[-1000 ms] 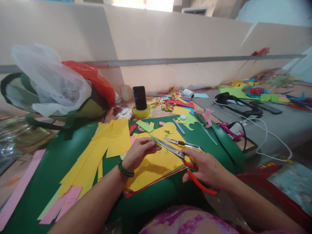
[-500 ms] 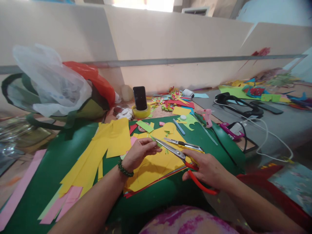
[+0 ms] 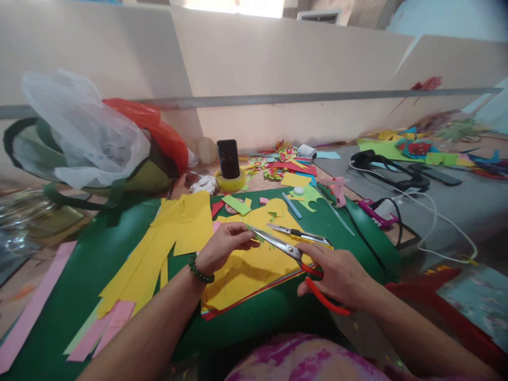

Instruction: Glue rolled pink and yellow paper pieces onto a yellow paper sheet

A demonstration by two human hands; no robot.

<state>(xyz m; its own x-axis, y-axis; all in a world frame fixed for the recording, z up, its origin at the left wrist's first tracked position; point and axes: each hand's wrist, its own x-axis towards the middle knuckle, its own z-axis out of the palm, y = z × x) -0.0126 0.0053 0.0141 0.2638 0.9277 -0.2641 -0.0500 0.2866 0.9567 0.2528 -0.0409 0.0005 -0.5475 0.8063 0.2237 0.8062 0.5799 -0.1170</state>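
My right hand (image 3: 335, 272) is closed around the red handles of a pair of scissors (image 3: 280, 244), whose blades point left toward my other hand. My left hand (image 3: 229, 242), with a dark green bead bracelet at the wrist, pinches a small piece of green paper (image 3: 251, 229) at the blade tips. Most of that piece is hidden by my fingers. Beneath both hands lies a stack of yellow paper (image 3: 246, 280) with coloured sheets under it. A utility knife (image 3: 301, 233) rests on the stack, just beyond the scissors.
Yellow paper strips (image 3: 143, 264) and pink strips (image 3: 119, 323) cover the left of the green mat (image 3: 234, 338). A phone (image 3: 228, 159) leans upright in a tape roll (image 3: 231, 183). To the right are a pink glue gun (image 3: 338, 191) and a power strip (image 3: 377, 212). Bags (image 3: 95, 143) stand at left.
My left hand has shifted very slightly left, and its fingers have closed a little more. The scissors' handles look slightly closer together.
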